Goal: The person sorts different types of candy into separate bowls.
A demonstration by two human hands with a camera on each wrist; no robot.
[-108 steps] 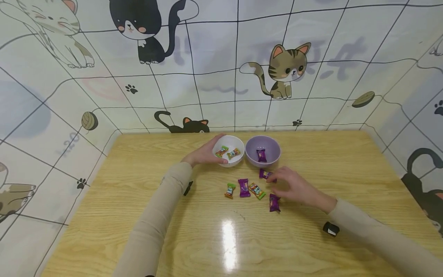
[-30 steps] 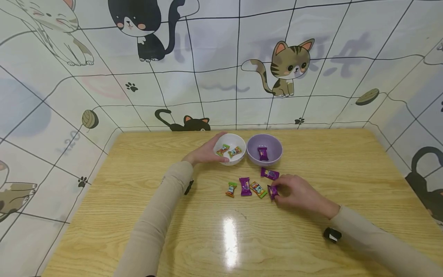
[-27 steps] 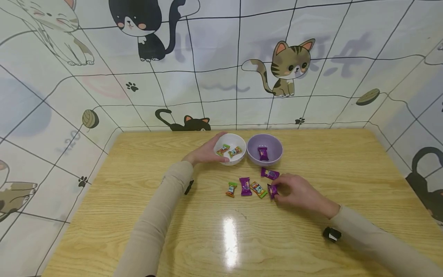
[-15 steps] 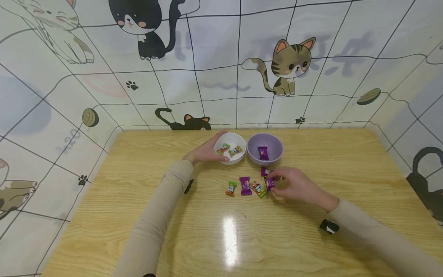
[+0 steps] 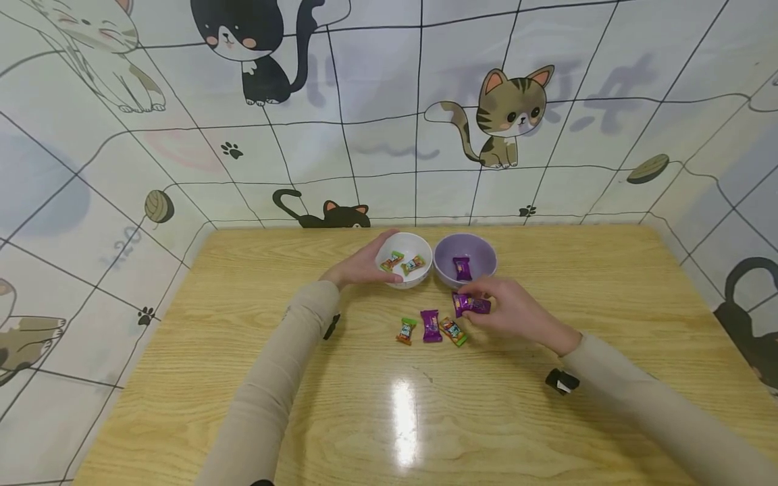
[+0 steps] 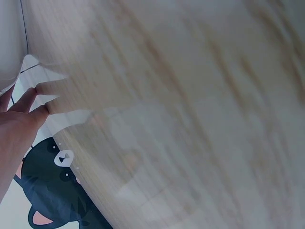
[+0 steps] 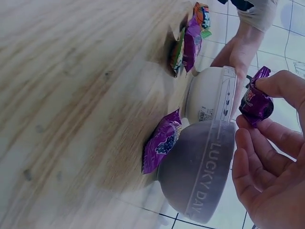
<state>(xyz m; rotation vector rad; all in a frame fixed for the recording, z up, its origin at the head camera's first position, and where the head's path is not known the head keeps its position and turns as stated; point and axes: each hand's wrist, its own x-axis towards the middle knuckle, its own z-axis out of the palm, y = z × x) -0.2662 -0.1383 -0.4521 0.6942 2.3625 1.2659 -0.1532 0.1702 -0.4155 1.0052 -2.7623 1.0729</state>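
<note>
A purple-wrapped sweet (image 5: 460, 303) is pinched just right of centre in the head view, below the purple bowl (image 5: 464, 246). A second purple packet (image 5: 483, 306) seems to meet it there, but the right wrist view shows the held sweet raised clear of that packet, which lies against or just beside the bowl's wall.

The likeliest trouble is a slip: the wrapper looks slick, and only the fingertips have it. If the right hand (image 5: 516, 309) dips, its knuckles could nudge the loose packet or knock the bowl's near rim. The two bowls stand side by side, perhaps touching, so a bump could pass to the white bowl (image 5: 408, 244).

The right hand's grip is nearly closed, thumb against fingers with the sweet's thickness between. The left hand (image 5: 363, 264), left of centre, has a wide grip around the white bowl, thumb at the near side and fingers behind.

Two green-and-orange sweets (image 5: 413, 264) lie in the white bowl and one purple packet (image 5: 462, 268) in the other. Below, on the tabletop (image 5: 486, 418), another purple sweet (image 5: 431, 327) lies between two more green-and-orange ones (image 5: 406, 330).
</note>
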